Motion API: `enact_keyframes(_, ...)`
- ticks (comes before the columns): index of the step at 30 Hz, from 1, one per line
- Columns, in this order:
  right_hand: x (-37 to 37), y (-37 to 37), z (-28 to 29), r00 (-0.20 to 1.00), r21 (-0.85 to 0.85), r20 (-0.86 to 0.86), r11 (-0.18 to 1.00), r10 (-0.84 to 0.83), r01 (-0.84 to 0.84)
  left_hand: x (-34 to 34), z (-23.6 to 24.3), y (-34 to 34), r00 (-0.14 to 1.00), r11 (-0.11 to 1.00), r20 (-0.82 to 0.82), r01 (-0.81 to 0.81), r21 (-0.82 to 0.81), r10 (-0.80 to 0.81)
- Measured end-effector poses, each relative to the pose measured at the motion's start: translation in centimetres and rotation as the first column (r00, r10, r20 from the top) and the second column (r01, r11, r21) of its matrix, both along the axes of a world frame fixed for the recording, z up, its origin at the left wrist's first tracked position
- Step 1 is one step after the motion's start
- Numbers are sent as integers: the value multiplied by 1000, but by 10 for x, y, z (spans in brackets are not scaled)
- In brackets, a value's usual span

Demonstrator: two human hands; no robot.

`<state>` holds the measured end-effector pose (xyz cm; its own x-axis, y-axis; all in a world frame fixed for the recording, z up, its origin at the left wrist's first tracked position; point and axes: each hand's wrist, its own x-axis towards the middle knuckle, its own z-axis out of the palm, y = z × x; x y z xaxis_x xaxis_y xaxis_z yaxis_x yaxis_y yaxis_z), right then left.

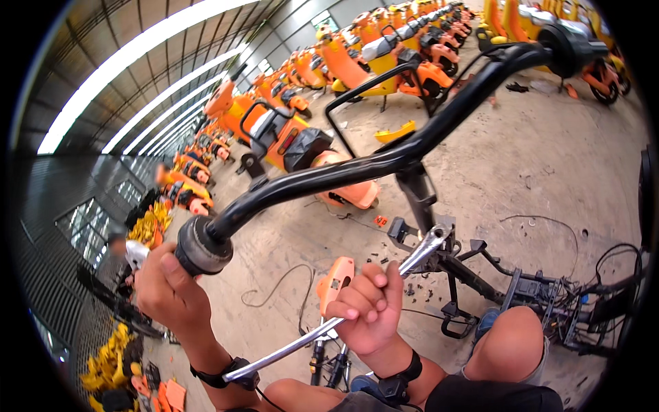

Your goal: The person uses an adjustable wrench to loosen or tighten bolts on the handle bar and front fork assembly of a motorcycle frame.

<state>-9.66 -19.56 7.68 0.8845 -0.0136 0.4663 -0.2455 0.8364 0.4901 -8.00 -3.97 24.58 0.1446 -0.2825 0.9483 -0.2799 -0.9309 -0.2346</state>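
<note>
While your left grip (168, 292) holds the end of the handlebar (326, 177) and your right grip (364, 302) is wrapped round the wrench (413, 258) below it, I'd check it's seated square before leaning on it.

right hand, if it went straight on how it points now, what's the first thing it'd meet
Likely the black handlebar, crossing above the right hand in this view; depth is unclear, so it might pass beneath.
</note>
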Motion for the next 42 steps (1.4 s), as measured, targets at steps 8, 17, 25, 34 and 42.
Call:
enact_keyframes(8,-19,-3,18,975,-199,-221,979,1,-46,-9,1,14,986,994,127,-111,19,108)
enact_keyframes(17,-6,2,23,969,-139,-244,990,-20,-14,5,-3,16,992,994,80,-97,-43,100)
enact_keyframes(25,-4,8,36,933,-110,-357,994,-38,-2,6,-2,21,988,990,79,-124,-73,130)
enact_keyframes(34,-21,-4,25,936,-176,-351,979,39,-106,14,-6,33,971,990,199,-139,24,132)
enact_keyframes(42,-73,-17,12,957,-250,-233,940,175,-233,44,-3,22,995,994,16,-94,50,94)
